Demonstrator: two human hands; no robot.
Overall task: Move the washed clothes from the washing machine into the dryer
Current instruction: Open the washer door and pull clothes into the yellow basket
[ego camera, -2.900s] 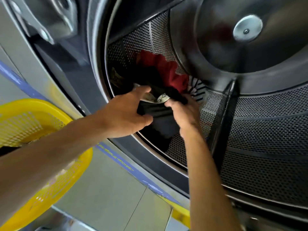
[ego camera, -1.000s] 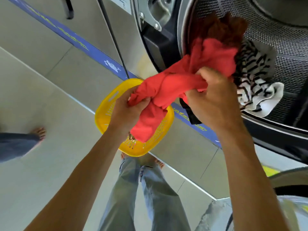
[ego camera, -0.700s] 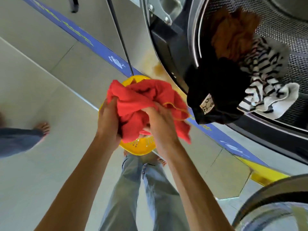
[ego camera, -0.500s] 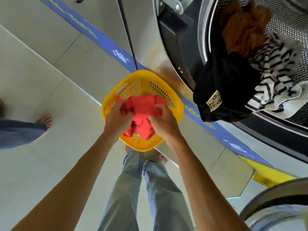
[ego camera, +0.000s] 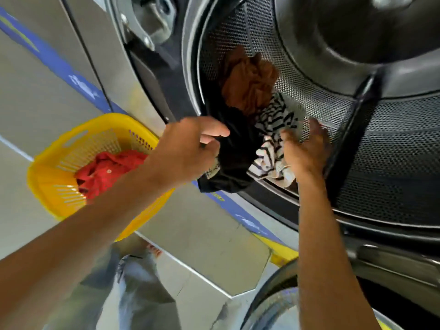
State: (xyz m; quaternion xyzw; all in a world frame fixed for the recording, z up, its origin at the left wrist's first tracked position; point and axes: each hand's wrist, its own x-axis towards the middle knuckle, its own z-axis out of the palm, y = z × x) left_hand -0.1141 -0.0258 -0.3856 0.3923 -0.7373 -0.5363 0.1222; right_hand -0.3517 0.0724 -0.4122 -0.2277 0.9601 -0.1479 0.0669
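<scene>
The washing machine drum point(ego camera: 309, 91) stands open at the upper right, with perforated metal walls. A pile of clothes lies at its mouth: a brown garment point(ego camera: 250, 84) on top, a black garment point(ego camera: 235, 153) hanging over the rim, and a black-and-white striped garment point(ego camera: 271, 139) to its right. My left hand point(ego camera: 188, 148) pinches the black garment at its left edge. My right hand point(ego camera: 304, 151) presses on the striped garment, fingers around it. A red garment point(ego camera: 107, 170) lies in the yellow basket point(ego camera: 47, 182) on the floor at left.
The machine's open glass door point(ego camera: 269, 303) curves up at the bottom right. My legs in light jeans point(ego camera: 140, 294) stand below the basket. A blue stripe point(ego camera: 78, 82) runs along the machine fronts. The door hinge point(ego camera: 152, 22) is at the top.
Both hands let go of the red garment in the basket and rose back to the drum mouth. They now hold the black and the striped garments. The view tilted up toward the drum.
</scene>
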